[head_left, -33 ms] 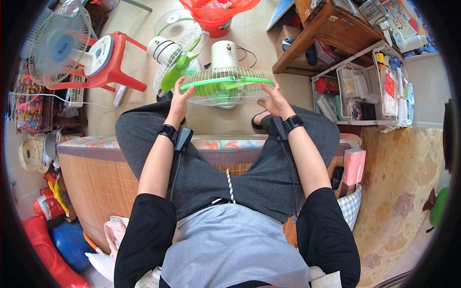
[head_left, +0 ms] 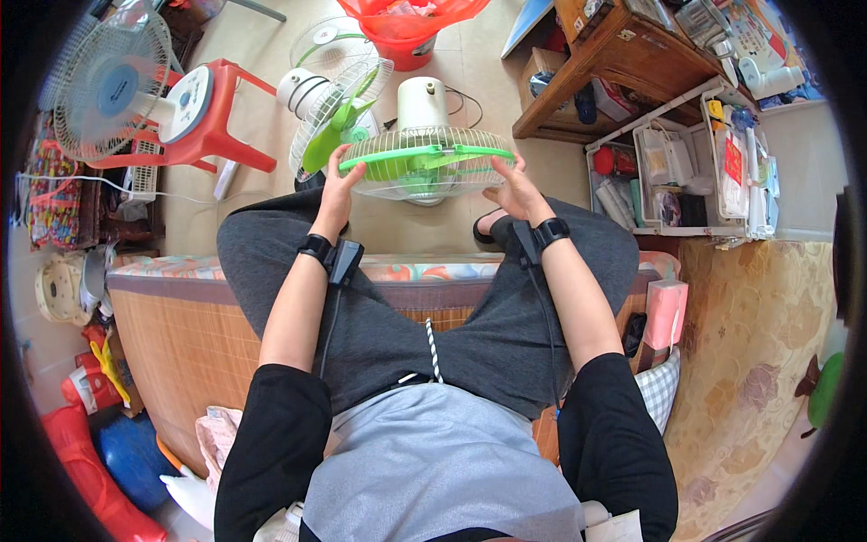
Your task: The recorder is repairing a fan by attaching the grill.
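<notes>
While btwn fingers (head_left: pixel 336 166), grn-rimmed fan (head_left: pixel 424 159)

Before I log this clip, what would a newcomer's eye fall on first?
Probably the green-rimmed fan held between both hands, at upper centre. Next, the white-and-blue fan on a red stool at upper left, and the red bucket at the top edge.

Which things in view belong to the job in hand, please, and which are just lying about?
Job in hand:
white-and-green wire-caged fan, held by the left hand and right hand
perhaps the green-bladed fan beside it

Lying about:
red plastic stool
red plastic bucket
pink rectangular box
</notes>
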Demonstrator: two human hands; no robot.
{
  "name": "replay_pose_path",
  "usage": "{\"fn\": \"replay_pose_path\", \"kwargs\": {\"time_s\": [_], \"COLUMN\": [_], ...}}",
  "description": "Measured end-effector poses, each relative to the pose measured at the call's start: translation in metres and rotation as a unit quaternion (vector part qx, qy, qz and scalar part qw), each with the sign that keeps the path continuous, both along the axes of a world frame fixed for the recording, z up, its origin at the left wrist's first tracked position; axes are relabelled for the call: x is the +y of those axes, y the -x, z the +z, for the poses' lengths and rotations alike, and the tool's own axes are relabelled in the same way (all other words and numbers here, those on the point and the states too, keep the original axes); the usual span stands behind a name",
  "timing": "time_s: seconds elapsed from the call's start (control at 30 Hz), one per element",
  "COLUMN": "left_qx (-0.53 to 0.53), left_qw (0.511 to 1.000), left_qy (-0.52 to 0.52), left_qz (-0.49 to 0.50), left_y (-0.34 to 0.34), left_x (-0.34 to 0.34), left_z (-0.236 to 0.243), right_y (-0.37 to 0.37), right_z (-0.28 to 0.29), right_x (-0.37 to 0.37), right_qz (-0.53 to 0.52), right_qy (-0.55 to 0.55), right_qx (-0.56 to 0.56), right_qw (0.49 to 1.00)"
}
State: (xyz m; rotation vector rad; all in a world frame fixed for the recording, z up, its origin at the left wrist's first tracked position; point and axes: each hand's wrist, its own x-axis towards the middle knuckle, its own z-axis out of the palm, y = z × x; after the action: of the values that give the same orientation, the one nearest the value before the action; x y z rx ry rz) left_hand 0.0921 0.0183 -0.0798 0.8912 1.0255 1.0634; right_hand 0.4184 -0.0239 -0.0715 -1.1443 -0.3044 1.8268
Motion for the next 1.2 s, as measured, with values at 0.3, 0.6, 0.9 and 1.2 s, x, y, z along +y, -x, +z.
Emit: {"fn": "replay_pose_path", "kwargs": {"time_s": [0.3,0.6,0.9,1.2], "left_qx": [-0.005,-0.025,-0.091,-0.064], "left_qw": [1.000,0.994,0.987,0.974], "left_qy": [-0.023,0.053,0.076,0.164], "left_qz": [-0.004,0.095,0.105,0.144], "left_y": [-0.004,-0.003,0.003,-0.005], "left_x": [-0.005,0.006,0.011,0.002], "left_z": [0.007,-0.015,-0.037,-0.024], "right_y": [0.003,0.013,0.014,0.016], "right_z": [-0.006,-0.007,-0.010,-0.005], "right_x": [-0.002,0.002,0.002,0.002], "right_qz": [-0.029,-0.053,-0.049,-0.056], "right_qy": [-0.028,0.054,0.067,0.100], "right_qx": [-0.025,0.054,0.035,0.040], "right_qw": [0.999,0.996,0.996,0.993]}}
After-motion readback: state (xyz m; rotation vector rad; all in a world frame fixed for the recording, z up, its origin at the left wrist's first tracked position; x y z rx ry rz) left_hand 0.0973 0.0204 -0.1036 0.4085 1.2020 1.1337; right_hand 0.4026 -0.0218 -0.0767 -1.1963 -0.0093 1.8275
